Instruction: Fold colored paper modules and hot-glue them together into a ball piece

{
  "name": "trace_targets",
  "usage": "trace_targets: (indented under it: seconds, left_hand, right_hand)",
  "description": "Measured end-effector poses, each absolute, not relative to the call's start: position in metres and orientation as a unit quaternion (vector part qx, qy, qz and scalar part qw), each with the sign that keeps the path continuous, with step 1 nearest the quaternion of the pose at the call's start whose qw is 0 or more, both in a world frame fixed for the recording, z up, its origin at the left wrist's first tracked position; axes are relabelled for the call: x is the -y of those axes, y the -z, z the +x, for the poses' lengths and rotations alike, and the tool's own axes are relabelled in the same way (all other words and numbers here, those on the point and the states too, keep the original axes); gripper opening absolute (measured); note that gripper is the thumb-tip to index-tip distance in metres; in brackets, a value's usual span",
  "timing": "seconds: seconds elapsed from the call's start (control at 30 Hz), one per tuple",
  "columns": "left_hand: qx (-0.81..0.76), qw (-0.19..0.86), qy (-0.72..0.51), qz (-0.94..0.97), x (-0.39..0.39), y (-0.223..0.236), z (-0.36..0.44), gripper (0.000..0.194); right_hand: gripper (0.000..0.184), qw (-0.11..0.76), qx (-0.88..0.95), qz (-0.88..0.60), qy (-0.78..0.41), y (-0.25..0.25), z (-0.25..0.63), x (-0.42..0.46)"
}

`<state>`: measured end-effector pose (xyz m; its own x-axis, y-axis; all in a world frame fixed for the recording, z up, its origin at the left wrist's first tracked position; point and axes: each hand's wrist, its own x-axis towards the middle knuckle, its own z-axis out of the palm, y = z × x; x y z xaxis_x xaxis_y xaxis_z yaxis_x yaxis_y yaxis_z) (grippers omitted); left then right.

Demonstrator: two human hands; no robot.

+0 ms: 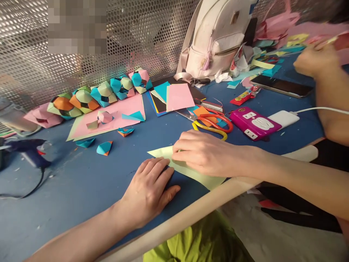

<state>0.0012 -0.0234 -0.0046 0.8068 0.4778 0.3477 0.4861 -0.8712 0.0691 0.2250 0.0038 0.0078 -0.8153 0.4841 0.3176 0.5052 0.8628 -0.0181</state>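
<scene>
A sheet of light green paper (199, 174) lies on the blue table near its front edge, one pointed corner toward the left. My left hand (148, 191) rests with fingers stretched out, their tips at the paper's left side and the thumb apart. Over the upper part of the sheet, my right hand (204, 153) has its fingers bent and close together, pressed on the paper; its fingertips are partly hidden. Just beyond that hand lie scissors (215, 122) with orange and yellow handles. Small folded blue and orange paper pieces (105, 148) sit farther left.
Several folded paper balls (84, 99) line the mesh screen. A glue gun (29, 149) lies left. Coloured sheets (180, 97), a cutter (208, 105), a purple power adapter (253, 122), a phone (282, 86) and a backpack (218, 40) stand beyond. Another person's hand (317, 60) is at right.
</scene>
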Motion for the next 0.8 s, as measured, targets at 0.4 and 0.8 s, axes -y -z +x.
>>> trace_targets:
  seconds: [0.4,0.8]
  left_hand:
    - [0.26,-0.003,0.214,-0.942,0.024,0.005,-0.002,0.017]
    - [0.267,-0.017,0.213,-0.94,0.022,0.006,-0.003,0.017]
  right_hand:
    - [0.029,0.151,0.955,-0.256,0.014,0.008,0.222,-0.003]
    - [0.029,0.135,0.956,-0.259,0.016,0.004,0.221,0.0]
